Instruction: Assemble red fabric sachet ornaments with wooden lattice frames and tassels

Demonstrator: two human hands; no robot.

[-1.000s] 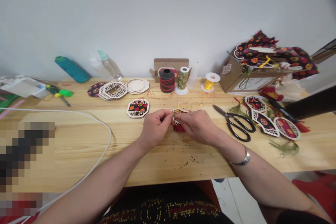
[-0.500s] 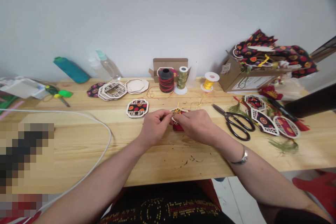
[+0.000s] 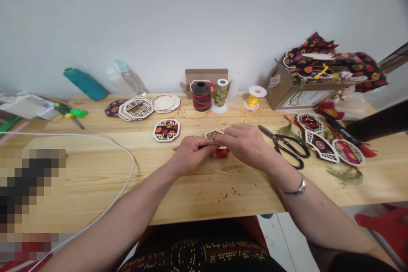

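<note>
My left hand (image 3: 194, 153) is closed in a pinch at the left edge of a small lattice ornament (image 3: 213, 134) with pale wooden trim. My right hand (image 3: 244, 141) bends over its right side, fingers pressed together, and partly hides it. Red patterned fabric (image 3: 221, 153) shows just under the fingertips. Yellow thread (image 3: 247, 118) runs from behind my right hand toward a yellow spool (image 3: 254, 101). An octagonal ornament (image 3: 166, 130) lies to the left of my hands, and black-handled scissors (image 3: 288, 146) lie to the right.
Behind my hands stand a red and black thread spool (image 3: 201, 97) and a green ribbon spool (image 3: 221, 93). A box of fabric (image 3: 306, 89) and finished ornaments (image 3: 321, 146) are at the right. Lattice frames (image 3: 137, 109) and a white cable (image 3: 130, 157) lie at the left.
My right hand has shifted slightly right and turned over more, its fingers now across the ornament. More of the lattice shows between my hands. My left hand has stayed close to its place.
</note>
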